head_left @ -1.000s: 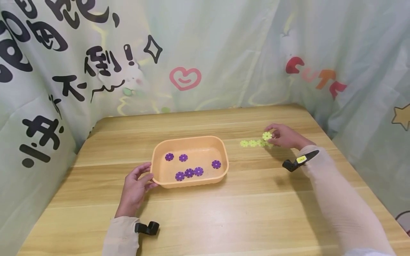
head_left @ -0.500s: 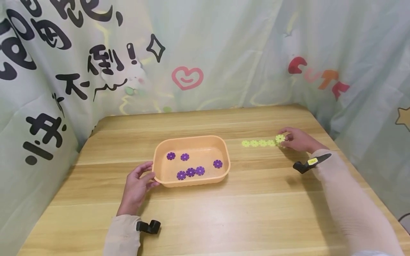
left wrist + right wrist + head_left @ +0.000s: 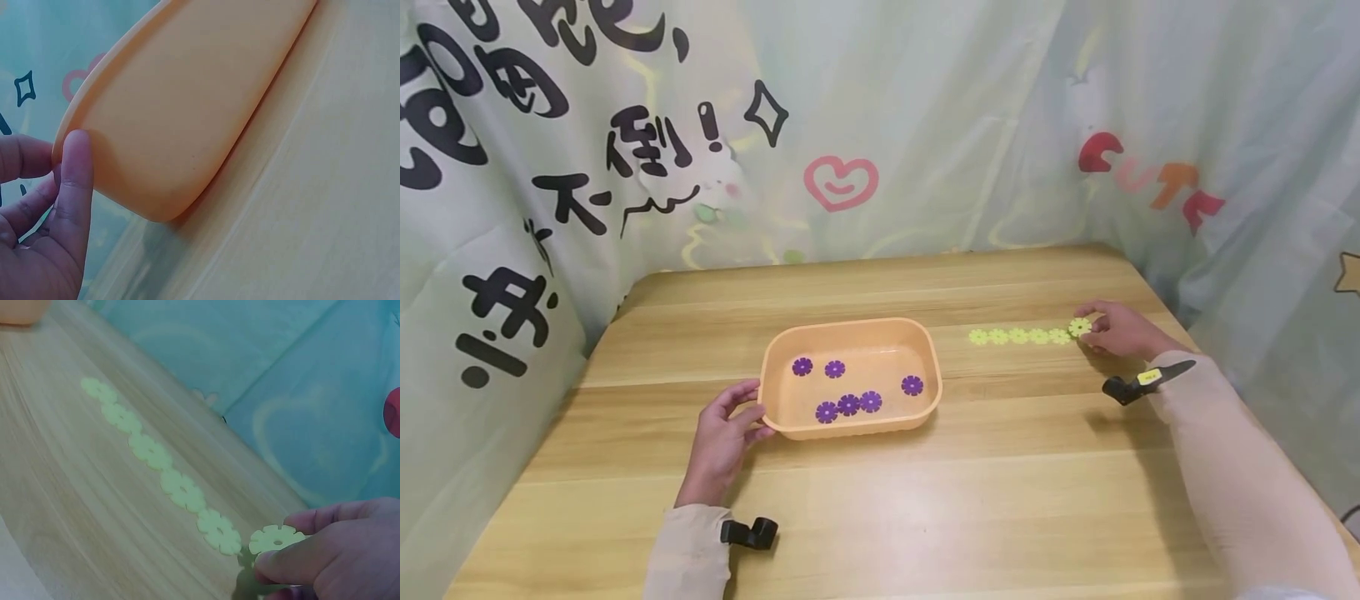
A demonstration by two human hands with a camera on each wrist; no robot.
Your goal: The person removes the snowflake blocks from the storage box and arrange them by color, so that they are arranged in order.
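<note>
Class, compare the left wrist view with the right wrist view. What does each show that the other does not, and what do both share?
Only the left wrist view shows the left hand, gripping the tray's rim, plus a dark four-pointed star outline on the curtain.

Only the right wrist view shows the right hand pinching a yellow-green disc, a row of five similar discs, and a red shape at the right edge.

Both share the orange tray (just a corner in the right), wooden table and curtain.

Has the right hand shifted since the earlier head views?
Yes, rightward: judged against the CUTE lettering on the curtain, the right hand now sits farther right.
</note>
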